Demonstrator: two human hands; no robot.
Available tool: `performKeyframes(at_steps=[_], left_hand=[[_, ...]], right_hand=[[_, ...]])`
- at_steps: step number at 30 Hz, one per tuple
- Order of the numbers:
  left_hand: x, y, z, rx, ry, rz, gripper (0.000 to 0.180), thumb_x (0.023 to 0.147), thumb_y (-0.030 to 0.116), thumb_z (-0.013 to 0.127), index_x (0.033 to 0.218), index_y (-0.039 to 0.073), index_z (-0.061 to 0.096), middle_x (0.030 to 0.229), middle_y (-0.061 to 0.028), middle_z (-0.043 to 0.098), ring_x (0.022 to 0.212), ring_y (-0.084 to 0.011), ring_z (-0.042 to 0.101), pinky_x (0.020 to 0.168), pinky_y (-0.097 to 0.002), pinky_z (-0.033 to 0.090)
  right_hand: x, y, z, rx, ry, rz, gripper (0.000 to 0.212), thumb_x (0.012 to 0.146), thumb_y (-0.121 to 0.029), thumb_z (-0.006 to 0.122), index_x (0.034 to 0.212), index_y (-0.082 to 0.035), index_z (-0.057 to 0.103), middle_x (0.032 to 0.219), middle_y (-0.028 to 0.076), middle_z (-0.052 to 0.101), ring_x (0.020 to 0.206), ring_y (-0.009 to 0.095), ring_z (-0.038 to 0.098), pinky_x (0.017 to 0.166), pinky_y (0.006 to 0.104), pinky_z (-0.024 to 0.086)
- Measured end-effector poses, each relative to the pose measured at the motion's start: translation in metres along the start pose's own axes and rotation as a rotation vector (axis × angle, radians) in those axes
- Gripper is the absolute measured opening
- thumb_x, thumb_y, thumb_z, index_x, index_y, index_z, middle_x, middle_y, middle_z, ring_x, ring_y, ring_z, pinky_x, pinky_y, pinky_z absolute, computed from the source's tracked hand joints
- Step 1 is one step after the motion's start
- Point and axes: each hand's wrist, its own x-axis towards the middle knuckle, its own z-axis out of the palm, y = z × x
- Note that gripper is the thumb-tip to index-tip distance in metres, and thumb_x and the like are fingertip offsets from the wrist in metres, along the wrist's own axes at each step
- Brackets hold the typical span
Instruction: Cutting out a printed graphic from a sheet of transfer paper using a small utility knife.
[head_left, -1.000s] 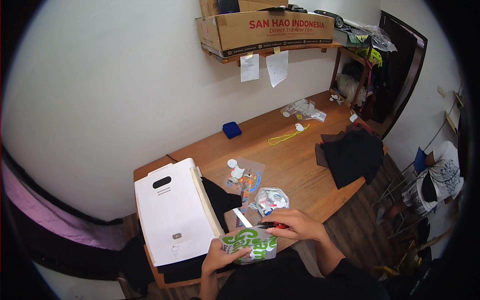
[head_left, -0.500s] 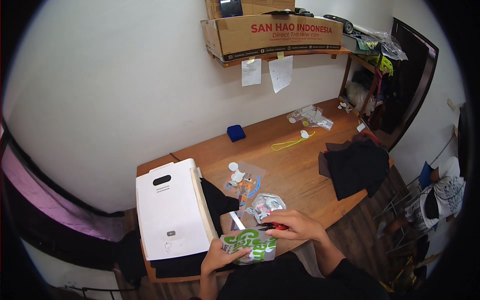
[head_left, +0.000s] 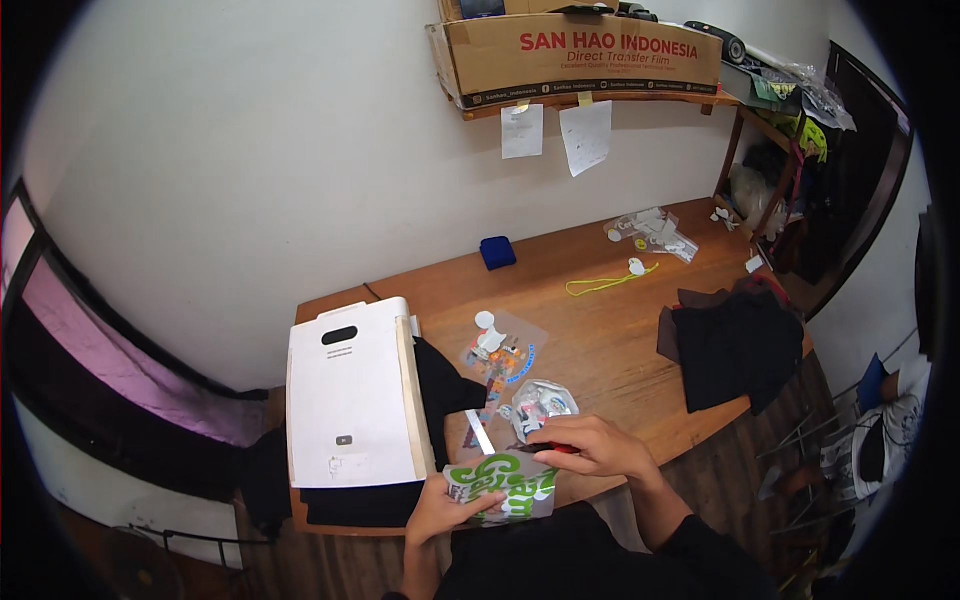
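Observation:
My left hand (head_left: 440, 508) pinches the left side of a clear film sheet (head_left: 522, 482) printed with green lettering, holding it above the table's near edge. At the sheet's upper right, my right hand (head_left: 600, 448) is closed around red-and-black scissors (head_left: 562, 448). The fingers cover most of them, and their blades are hard to make out. Just beyond the right hand lies a clear plastic bag (head_left: 545, 400) with white and coloured scraps in it. A white strip (head_left: 480, 432) rests between the sheet and a white heat press (head_left: 350, 400).
Black cloth (head_left: 440, 375) sticks out from the press. Printed film pieces (head_left: 520, 340) lie beyond the bag. Farther off are a blue pouch (head_left: 497, 253), a yellow cord (head_left: 600, 287), plastic packets (head_left: 655, 235) and folded dark shirts (head_left: 740, 340). A person (head_left: 870, 450) sits at the right.
The view has shifted, so the table and its things appear farther right and slightly higher. Both hands keep hold of the film and scissors; less of the red handle shows.

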Motion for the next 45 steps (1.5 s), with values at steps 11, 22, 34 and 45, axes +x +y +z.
performKeyframes(at_steps=[11,22,34,45], left_hand=[[0.02,-0.027,-0.001,-0.177,0.209,-0.02,0.039,0.073,0.004,0.075,0.107,-0.003,0.056,0.094,-0.0102,0.066,0.081,-0.0156,0.064,0.074,-0.0275,0.053],[0.04,-0.156,-0.008,-0.377,0.455,-0.275,0.032,0.072,0.002,0.074,0.098,-0.002,0.056,0.089,-0.0097,0.066,0.074,-0.0179,0.066,0.066,-0.0295,0.054],[0.065,-0.25,0.021,-0.351,0.585,-0.122,0.079,0.068,0.012,0.081,0.128,-0.002,0.032,0.113,-0.0149,0.053,0.099,-0.0203,0.057,0.081,-0.03,0.05],[-0.034,-0.225,0.013,-0.3,0.623,-0.089,0.048,0.084,0.006,0.064,0.127,-0.002,0.043,0.104,-0.0127,0.062,0.09,-0.017,0.062,0.082,-0.0256,0.049]], right_hand=[[-0.052,0.195,0.064,0.056,0.694,0.481,0.023,0.088,-0.013,0.054,0.106,0.002,0.059,0.092,0.01,0.06,0.084,0.019,0.054,0.075,0.0276,0.043],[-0.093,0.267,0.163,-0.195,0.788,0.635,0.036,0.081,-0.015,0.063,0.11,0.004,0.053,0.097,0.021,0.055,0.089,0.035,0.054,0.077,0.038,0.045],[-0.052,0.199,0.187,1.27,0.086,0.861,0.043,0.083,-0.009,0.064,0.123,-0.002,0.048,0.103,0.006,0.063,0.088,0.012,0.062,0.075,0.0264,0.051],[-0.03,0.269,0.196,-0.113,0.425,0.503,0.066,0.072,-0.013,0.069,0.127,0.001,0.035,0.12,0.027,0.04,0.113,0.04,0.038,0.096,0.0457,0.032]])
